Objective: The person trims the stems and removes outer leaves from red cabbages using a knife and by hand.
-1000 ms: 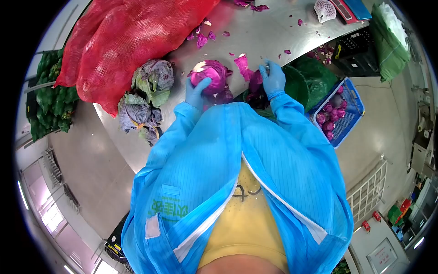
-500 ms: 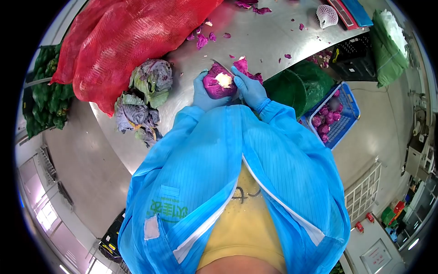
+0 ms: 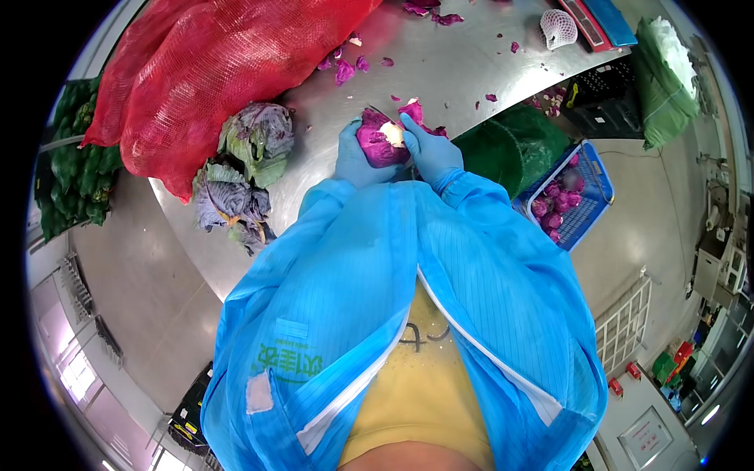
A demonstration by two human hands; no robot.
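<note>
A purple cabbage [image 3: 377, 141] with a pale cut patch rests in my left hand [image 3: 355, 159], whose gloved fingers wrap round its left side. My right hand [image 3: 432, 151], also in a blue glove, is closed at the cabbage's right side, with the thumb near the pale patch. A thin dark blade-like edge shows at the top of the cabbage; whether my right hand grips a tool is hidden. Loose purple leaves [image 3: 420, 115] lie just beyond my right hand. Two leafy cabbages [image 3: 258, 141] [image 3: 229, 198] sit on the metal table to the left.
A red mesh sack [image 3: 212, 78] covers the table's [image 3: 448, 71] far left. Right of my hands are a green mesh bag [image 3: 510, 149], a blue basket [image 3: 593, 206] of purple cabbages and a black crate [image 3: 603, 98]. Purple scraps and a white foam net [image 3: 558, 29] lie farther back.
My right hand has come from the right to the cabbage, and both hands are now around it. The cabbage has turned, showing its pale patch. Since half a second ago little has moved.
</note>
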